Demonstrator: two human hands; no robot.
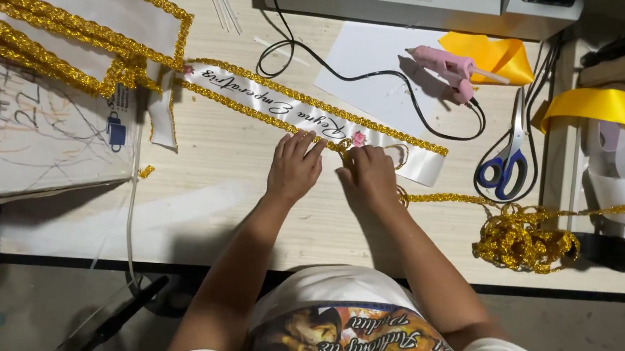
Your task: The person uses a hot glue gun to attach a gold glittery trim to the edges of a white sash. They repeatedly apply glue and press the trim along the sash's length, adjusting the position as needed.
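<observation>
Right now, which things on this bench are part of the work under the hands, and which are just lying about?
In the work:
- left hand and right hand, pressing on the sash
- white satin sash
- gold braid trim along its edges
- loose gold braid pile

Lying about:
- pink glue gun
- blue-handled scissors
- yellow ribbon
- white paper sheet

Premises: a small craft workshop producing decorated sashes. Evidence: a pale wooden worktable [246,215] carries a white satin sash [311,117] edged with gold trim. A pink hot-glue gun [448,67] lies on white paper near the far edge, its black cord looping across the top. Blue-handled scissors [510,154] lie towards the right edge, beside a heap of loose gold braid [523,236]. Yellow ribbon [614,108] hangs over a rack past the right edge. More gold-trimmed white pieces [58,17] occupy the far left corner.
</observation>
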